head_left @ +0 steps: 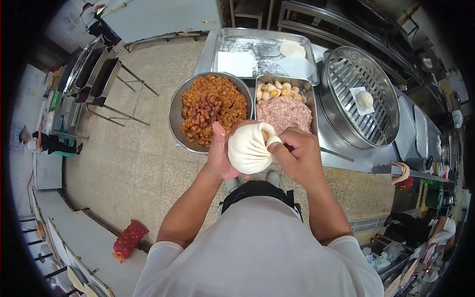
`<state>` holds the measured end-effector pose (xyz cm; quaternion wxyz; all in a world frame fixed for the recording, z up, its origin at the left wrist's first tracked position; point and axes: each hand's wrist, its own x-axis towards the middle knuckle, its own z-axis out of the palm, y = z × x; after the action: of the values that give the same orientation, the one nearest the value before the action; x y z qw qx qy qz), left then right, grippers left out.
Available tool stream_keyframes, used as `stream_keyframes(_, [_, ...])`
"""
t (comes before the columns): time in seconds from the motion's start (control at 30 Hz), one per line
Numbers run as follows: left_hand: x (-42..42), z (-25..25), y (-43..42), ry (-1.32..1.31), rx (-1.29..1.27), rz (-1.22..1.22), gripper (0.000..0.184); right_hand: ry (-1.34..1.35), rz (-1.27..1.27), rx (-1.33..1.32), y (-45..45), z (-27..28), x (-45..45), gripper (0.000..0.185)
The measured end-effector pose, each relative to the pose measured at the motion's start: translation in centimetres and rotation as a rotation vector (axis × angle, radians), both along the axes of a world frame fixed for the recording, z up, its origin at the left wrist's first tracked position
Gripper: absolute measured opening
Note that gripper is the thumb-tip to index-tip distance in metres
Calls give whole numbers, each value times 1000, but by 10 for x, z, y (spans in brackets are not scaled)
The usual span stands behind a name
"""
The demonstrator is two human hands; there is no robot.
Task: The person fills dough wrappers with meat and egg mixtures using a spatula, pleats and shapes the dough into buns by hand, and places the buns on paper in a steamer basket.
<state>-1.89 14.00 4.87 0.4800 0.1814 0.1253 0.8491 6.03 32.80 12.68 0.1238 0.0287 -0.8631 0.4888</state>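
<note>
A white dough bun with gathered pleats rests in my left hand, which cups it from below and the left, thumb raised. The fingers and thumb of my right hand pinch the dough edge at the bun's upper right, where a small opening shows. Just beyond my hands stand a round metal bowl of orange-brown filling and a rectangular metal pan. Inside the pan are pink minced meat and several halved boiled eggs.
A floured tray holds a dough round and paper sheets. On the right, one bun sits on paper in a metal steamer. A red net sack lies at lower left. Other people stand farther off.
</note>
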Motion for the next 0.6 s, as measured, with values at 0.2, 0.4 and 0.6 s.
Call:
stream_keyframes(0.2, [0, 8, 4, 170, -213, 198, 102, -163, -67, -257, -6, 13, -6, 8])
stream_keyframes(0.4, [1, 2, 1, -80, -170, 81, 113, 29, 5, -139, -2, -1, -5, 7])
stream_keyframes(0.6, [6, 3, -3, -91, -290, 48, 118, -11, 8, -13, 3, 11, -2, 10])
